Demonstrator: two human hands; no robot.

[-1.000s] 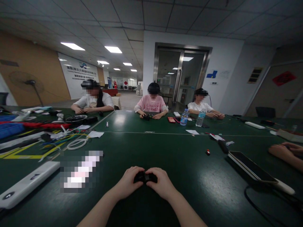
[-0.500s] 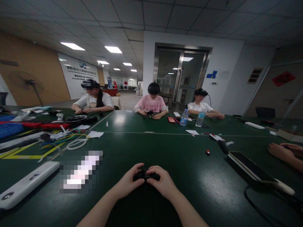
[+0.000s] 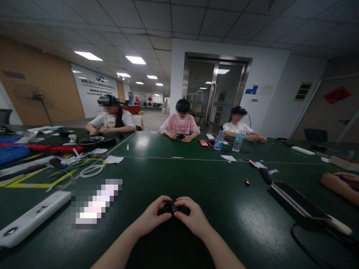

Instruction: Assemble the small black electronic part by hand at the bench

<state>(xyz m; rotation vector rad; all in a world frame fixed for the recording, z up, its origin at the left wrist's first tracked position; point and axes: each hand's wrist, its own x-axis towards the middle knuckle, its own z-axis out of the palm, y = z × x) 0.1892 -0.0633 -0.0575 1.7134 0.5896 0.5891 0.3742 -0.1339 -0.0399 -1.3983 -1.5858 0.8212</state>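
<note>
Between my two hands, low in the middle of the head view, is a small dark black object [image 3: 172,209]; its exact kind is hard to make out. My left hand [image 3: 154,215] is closed on its left end, thumb at the near side and fingers curled over the far side. On the right end, my right hand [image 3: 190,215] grips it the same way. Fingers cover most of the object, and only its middle shows between the two thumbs. It is held over the dark green table [image 3: 146,179].
A long white device [image 3: 36,218] and a blurred-out bright patch lie to the left. Cables [image 3: 92,170] and tools clutter the far left. On the right are a phone [image 3: 300,200], a small red item [image 3: 246,182] and another person's hands [image 3: 340,183]. Water bottles [image 3: 238,142] stand farther off, near three seated people.
The fingers of my left hand have curled down closer over the black object. Both hands stay in nearly the same place. The whole view has shifted very slightly.
</note>
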